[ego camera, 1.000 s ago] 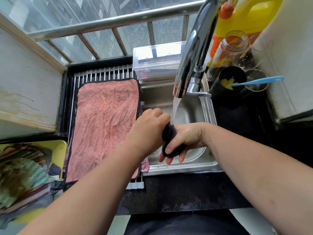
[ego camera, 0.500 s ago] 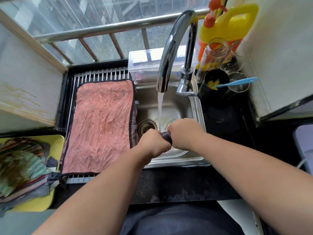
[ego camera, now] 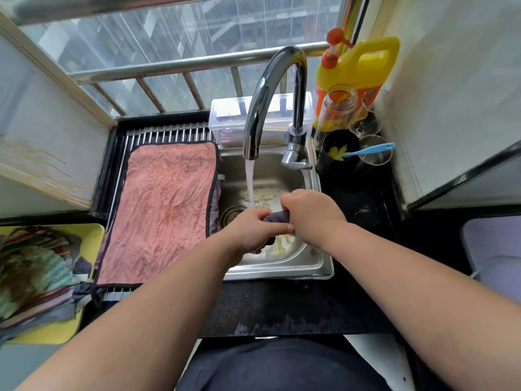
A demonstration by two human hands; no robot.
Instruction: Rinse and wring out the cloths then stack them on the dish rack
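First: Both fists have closed since a second ago, when the right palm lay open under the cloth. What surrounds them?

Second: A curved chrome faucet point(ego camera: 270, 88) arches over the small stainless steel sink point(ego camera: 282, 273) and hides part of the clear plastic lidded box point(ego camera: 228, 117) behind it. Its stream of water point(ego camera: 249, 179) falls just beyond the left knuckles. The left forearm covers part of the sink's near rim and the black stone bench point(ego camera: 282, 306).

First: And the grips?

Second: The left grip point(ego camera: 253, 230) and right grip point(ego camera: 310, 213) are each curled tight round an end of the dark grey wrung cloth point(ego camera: 277, 216), low over the basin. Only a short twisted stretch shows between them, with a bit hanging below the left fist.

First: Counts?

Second: One dark cloth is in hand. One pink terry cloth with black edging point(ego camera: 163, 210) lies flat on the metal-bar dish rack point(ego camera: 169, 134), left of the sink. More striped cloths point(ego camera: 31, 277) are heaped on one yellow plastic tray point(ego camera: 60, 331) at far left; how many, I cannot tell. At the right stand one yellow detergent jug with an orange pump point(ego camera: 358, 69), one clear glass jar point(ego camera: 338, 108), one black cup point(ego camera: 339, 145) with a blue plastic handle point(ego camera: 366, 150) sticking out, and two drinking glasses point(ego camera: 377, 156).
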